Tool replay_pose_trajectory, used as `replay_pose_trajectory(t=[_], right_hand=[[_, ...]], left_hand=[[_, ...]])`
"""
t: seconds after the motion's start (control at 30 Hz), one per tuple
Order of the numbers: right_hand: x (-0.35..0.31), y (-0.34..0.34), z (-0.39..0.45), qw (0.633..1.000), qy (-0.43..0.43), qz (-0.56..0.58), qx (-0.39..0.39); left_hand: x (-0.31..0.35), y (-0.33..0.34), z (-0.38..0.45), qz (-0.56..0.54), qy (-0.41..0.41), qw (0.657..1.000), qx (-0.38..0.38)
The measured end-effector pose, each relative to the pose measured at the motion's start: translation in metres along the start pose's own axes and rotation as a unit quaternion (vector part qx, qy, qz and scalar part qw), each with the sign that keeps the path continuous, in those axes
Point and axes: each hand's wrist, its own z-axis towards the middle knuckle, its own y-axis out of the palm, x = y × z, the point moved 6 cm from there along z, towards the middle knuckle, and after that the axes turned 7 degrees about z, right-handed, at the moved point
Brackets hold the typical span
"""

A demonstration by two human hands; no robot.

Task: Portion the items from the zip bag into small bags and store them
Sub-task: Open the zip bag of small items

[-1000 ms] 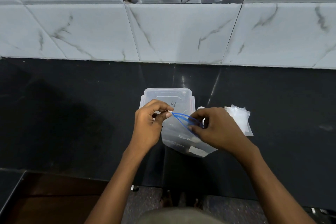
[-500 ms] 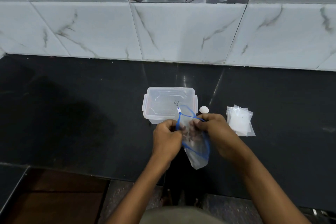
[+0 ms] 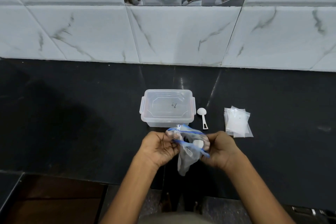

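Just in front of the lidded clear container, both hands hold the zip bag above the dark surface: the left hand and right hand pinch its blue rim apart; right of the container lie a white scoop, then the small bags

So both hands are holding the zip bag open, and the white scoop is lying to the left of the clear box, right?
Not quite. The head view shows the white scoop lying right of the clear box, not left. Both the left hand and right hand do hold the zip bag open.
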Motion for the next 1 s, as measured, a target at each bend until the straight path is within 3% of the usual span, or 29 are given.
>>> replay_pose_trajectory(t=[0.17, 0.37, 0.43, 0.53, 0.63, 0.7, 0.8, 0.9, 1.0], right_hand=[[0.001, 0.005, -0.001, 0.999, -0.021, -0.025, -0.008], [0.005, 0.013, -0.011, 0.953, -0.094, -0.283, -0.055], [0.003, 0.015, -0.012, 0.967, -0.096, -0.225, -0.071], [0.001, 0.012, -0.004, 0.991, -0.085, -0.066, -0.08], [0.007, 0.007, 0.003, 0.994, -0.072, 0.01, -0.083], [0.008, 0.007, 0.004, 0.992, -0.077, 0.047, -0.092], [0.007, 0.008, 0.003, 0.986, -0.099, 0.087, -0.106], [0.009, 0.01, 0.003, 0.988, -0.093, 0.095, -0.079], [0.01, 0.008, 0.003, 0.988, -0.106, 0.108, -0.038]], left_hand=[[0.0, -0.004, 0.016, -0.059, 0.004, 0.998, -0.006], [0.001, 0.003, 0.014, 0.074, 0.02, 0.995, -0.066], [0.003, 0.003, 0.016, 0.127, 0.054, 0.989, -0.048], [0.008, -0.004, 0.019, 0.245, 0.106, 0.963, 0.038], [0.005, -0.004, 0.022, 0.31, 0.1, 0.944, 0.054], [0.0, -0.003, 0.024, 0.285, 0.06, 0.956, 0.024], [-0.002, 0.003, 0.027, 0.153, 0.028, 0.986, -0.061], [0.0, 0.011, 0.027, 0.15, 0.056, 0.977, -0.14], [-0.001, 0.009, 0.02, 0.327, 0.093, 0.94, -0.012]])
